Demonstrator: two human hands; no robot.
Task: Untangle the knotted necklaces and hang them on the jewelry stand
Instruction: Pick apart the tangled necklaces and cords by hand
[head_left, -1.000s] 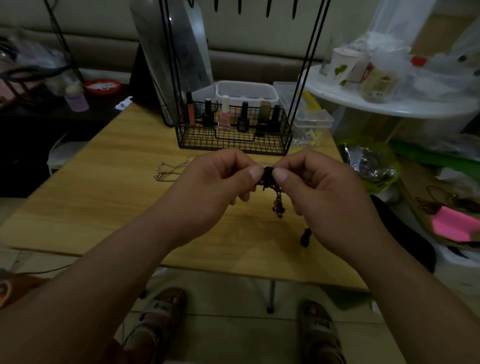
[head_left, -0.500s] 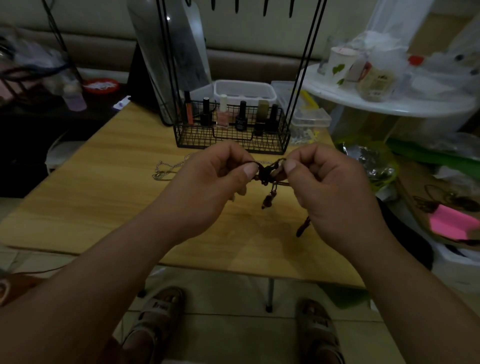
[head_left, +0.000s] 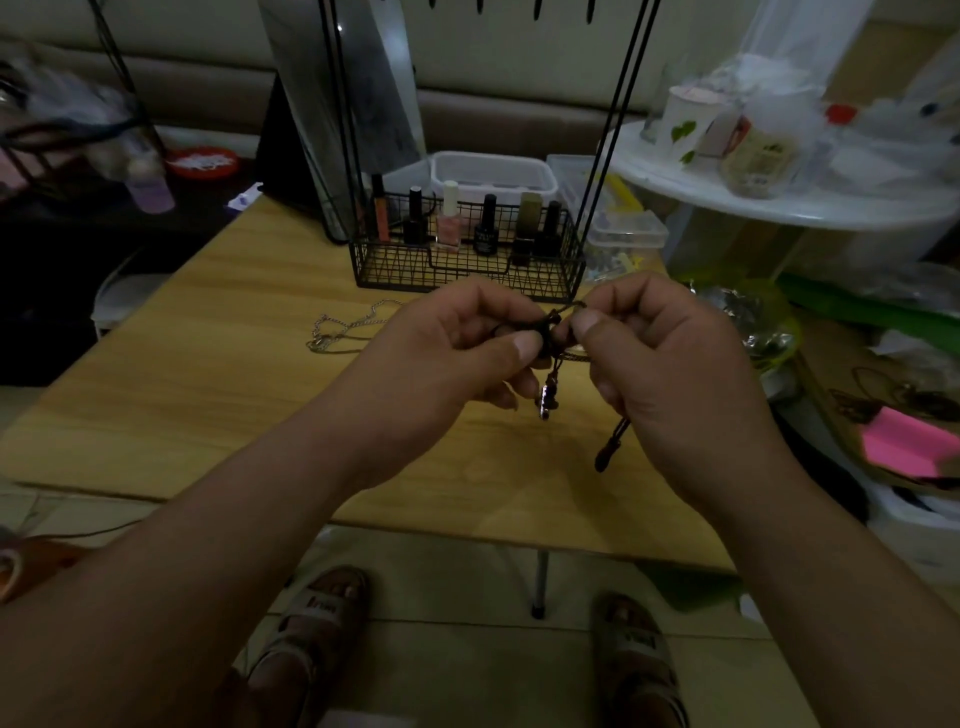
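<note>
- A dim, cluttered room is shown; a wooden table (head_left: 208, 395) is set in front.
- The dark cord necklace (head_left: 551, 332) is held in the air above the table. The left hand (head_left: 457, 353) and right hand (head_left: 665, 364) are brought close together, each pinching the knot, probably so it can be picked loose.
- The pendant (head_left: 545, 400) is left dangling below.
- A silver chain (head_left: 343, 330) is laid on the table, untouched.
- The jewelry stand (head_left: 340, 130) is placed behind; no necklace is seen hung on the visible part.
- Its wire basket (head_left: 467, 273) is filled with nail polish bottles (head_left: 449, 218).
- A clear plastic box (head_left: 493, 171) is seen behind it; its contents cannot be told.
</note>
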